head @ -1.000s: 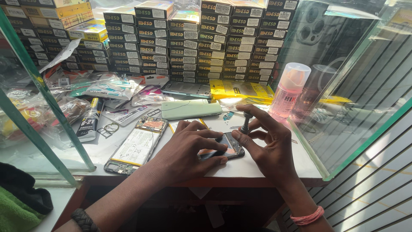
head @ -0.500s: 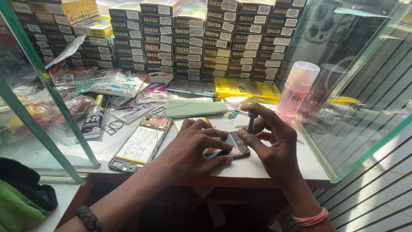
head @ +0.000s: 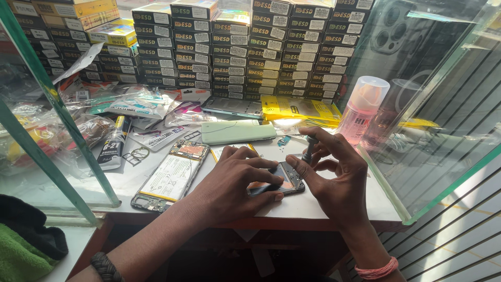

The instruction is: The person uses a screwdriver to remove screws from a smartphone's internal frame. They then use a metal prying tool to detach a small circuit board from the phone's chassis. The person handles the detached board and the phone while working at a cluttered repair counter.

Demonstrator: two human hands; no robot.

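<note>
My left hand (head: 235, 180) lies flat on a small dark phone part (head: 284, 180) on the white counter (head: 308, 209), pinning it down with the fingers. My right hand (head: 334, 175) is at the part's right end and grips a dark screwdriver (head: 309, 149) held upright, tip down at the part. Just to the left lies an opened phone (head: 169, 175) showing its battery and board. A pale green phone back cover (head: 237, 130) rests behind my hands.
Stacks of small black and yellow boxes (head: 235, 47) line the back. A pink spray bottle (head: 361, 109) stands at right by the glass wall (head: 443, 130). A black glue tube (head: 116, 143), plastic packets (head: 130, 104) and a yellow packet (head: 300, 109) crowd the counter. Green glass frame (head: 57, 104) at left.
The view has shifted slightly; both hands stay on the phone part, with the right hand's fingers shifting around the screwdriver.
</note>
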